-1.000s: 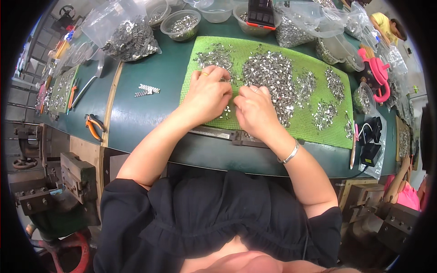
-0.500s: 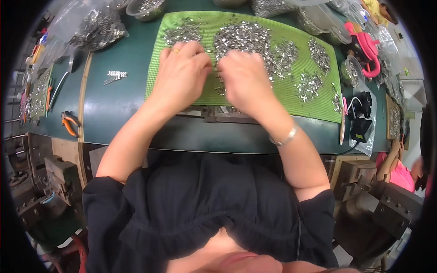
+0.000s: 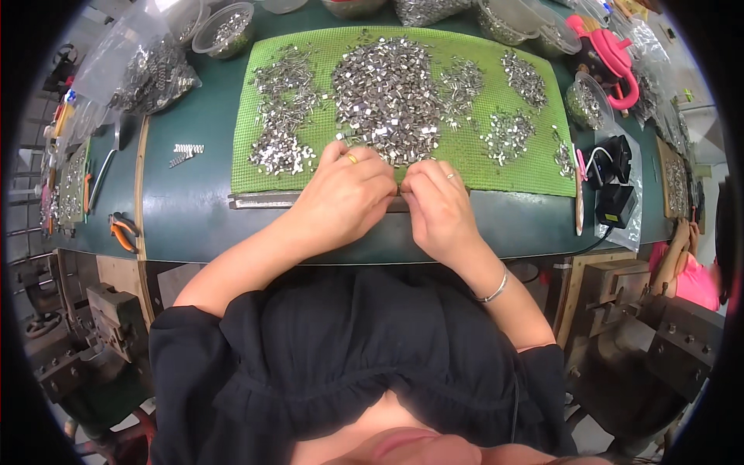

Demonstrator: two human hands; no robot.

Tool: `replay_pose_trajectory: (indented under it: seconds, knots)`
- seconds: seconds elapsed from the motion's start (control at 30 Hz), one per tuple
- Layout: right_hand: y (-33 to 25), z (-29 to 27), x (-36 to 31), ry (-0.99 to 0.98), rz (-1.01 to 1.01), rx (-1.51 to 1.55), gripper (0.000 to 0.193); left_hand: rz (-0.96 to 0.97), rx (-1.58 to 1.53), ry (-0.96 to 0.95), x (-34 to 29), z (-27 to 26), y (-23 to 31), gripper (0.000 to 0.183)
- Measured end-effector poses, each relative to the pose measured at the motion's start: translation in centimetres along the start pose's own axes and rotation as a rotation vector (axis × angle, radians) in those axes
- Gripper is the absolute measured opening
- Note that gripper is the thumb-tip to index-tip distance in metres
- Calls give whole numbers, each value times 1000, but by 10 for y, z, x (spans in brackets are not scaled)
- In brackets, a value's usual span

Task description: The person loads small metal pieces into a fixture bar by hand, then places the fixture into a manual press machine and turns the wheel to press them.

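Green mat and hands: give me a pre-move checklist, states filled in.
1. Left hand at the near edge of the green mat: ok.
2. Right hand close beside it: ok.
3. Piece secure between the fingertips: cannot tell; the fingers hide it.
4. Dark metal bar along the mat's near edge fully visible: not ok; the hands cover part.
5. Large pile of metal pieces on the mat: ok.
6. Orange-handled pliers apart from both hands: ok, far left.

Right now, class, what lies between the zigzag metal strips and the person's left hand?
In the head view, from the zigzag strips to the left hand: bare tabletop, then the green mat with loose metal pieces.
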State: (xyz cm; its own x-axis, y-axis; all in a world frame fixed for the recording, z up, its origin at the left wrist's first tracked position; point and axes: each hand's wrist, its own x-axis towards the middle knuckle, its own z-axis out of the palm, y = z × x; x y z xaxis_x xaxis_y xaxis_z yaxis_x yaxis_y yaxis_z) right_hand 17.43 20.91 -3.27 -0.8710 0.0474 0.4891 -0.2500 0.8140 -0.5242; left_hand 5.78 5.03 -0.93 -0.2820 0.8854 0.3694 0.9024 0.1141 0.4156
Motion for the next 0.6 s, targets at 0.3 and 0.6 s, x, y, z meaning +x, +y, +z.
replay_pose_trajectory:
  seconds: [0.3,0.6]
  knots:
    - [-12,-13,12,-182,46,-139,12,-64,11,16,-21,-41,-19,27]
    - [-14,9,52,-143,16,16,16,-199,187,-76,-39,-72,-48,14]
